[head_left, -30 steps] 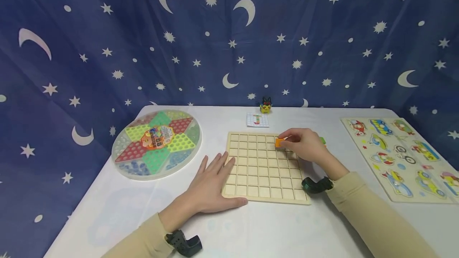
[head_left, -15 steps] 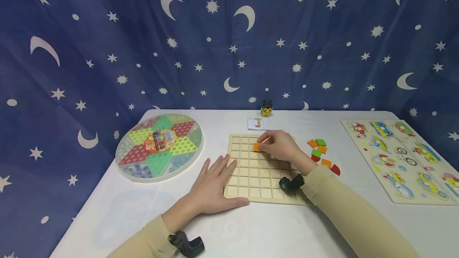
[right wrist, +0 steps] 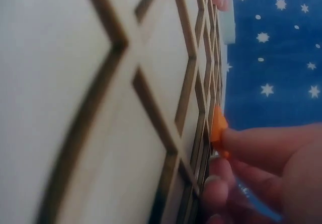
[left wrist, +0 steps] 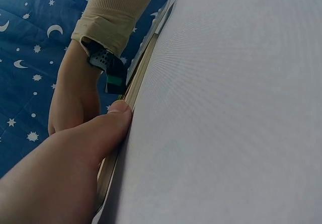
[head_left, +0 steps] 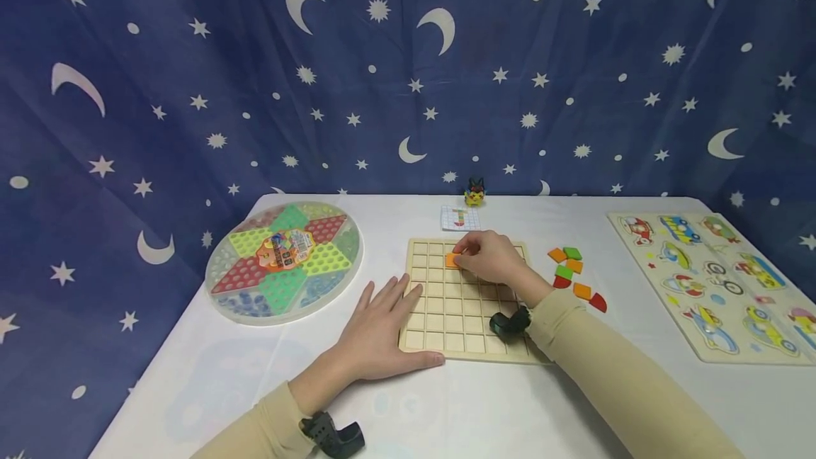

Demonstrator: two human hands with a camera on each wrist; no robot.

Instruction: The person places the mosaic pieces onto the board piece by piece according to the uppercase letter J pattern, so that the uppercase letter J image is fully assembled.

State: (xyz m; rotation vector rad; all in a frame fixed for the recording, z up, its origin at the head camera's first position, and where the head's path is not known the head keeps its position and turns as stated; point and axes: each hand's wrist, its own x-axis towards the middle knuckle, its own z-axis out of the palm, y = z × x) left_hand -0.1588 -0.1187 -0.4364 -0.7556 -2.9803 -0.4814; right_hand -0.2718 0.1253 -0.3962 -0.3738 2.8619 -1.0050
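Note:
My right hand [head_left: 494,258] pinches an orange square tile [head_left: 451,261] between thumb and fingers, at a cell near the far side of a wooden grid board [head_left: 454,323]. In the right wrist view the orange tile [right wrist: 218,128] stands tilted against the grid ridges, thumb on one face. Flat across the board's near left corner lies my left hand [head_left: 380,335], fingers spread and straight. Its thumb [left wrist: 113,123] runs along the front edge of the board in the left wrist view. The right hand and forearm cover part of the board's right side.
Several loose orange, green and red tiles [head_left: 564,271] lie right of the board. Behind it are a pattern card [head_left: 460,218] and a small yellow figure [head_left: 474,195]. A round Chinese checkers set [head_left: 285,261] sits left, a picture puzzle board [head_left: 707,289] right.
The right hand has carried the orange tile leftward across the board, then slightly farther left and lower onto a cell. Loose tiles behind that hand came into view. The left hand stays put.

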